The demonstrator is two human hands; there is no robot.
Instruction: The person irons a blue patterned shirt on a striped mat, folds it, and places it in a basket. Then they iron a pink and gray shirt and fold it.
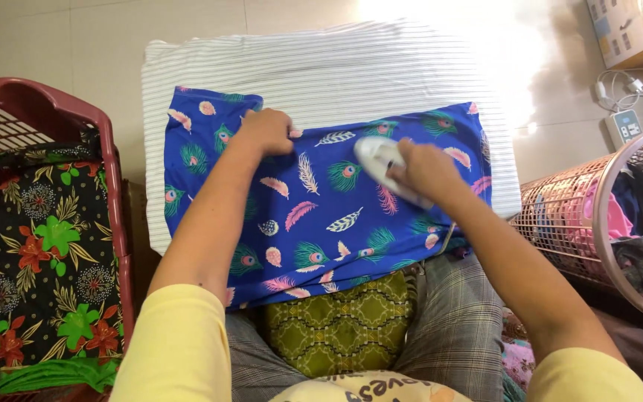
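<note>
Laundry fills the red basket (pixel 113 186) at the far left, a black cloth with red and green flowers (pixel 39 253) lying on top. Next to it a white striped pad (pixel 321 67) covers the low board, and on the pad lies a blue cloth with a feather print (pixel 321 216), spread flat and hanging over the near edge onto a green patterned cushion (pixel 344 327) in the person's lap. The left hand (pixel 266 132) rests on the upper left part of the blue cloth, fingers curled and pressing the fabric down, pinching a small fold at the fingertips. To its right, well apart from it, the right hand (pixel 426 170) is wrapped around the handle of a white iron (pixel 381 160), which sits flat on the blue cloth near its upper middle, nose pointing toward the left hand. The cloth runs under both hands, between and around them. Further right stands a round pink wire basket (pixel 582 223) holding mixed clothes, and behind it on the floor a white power strip (pixel 625 125) with cables
</note>
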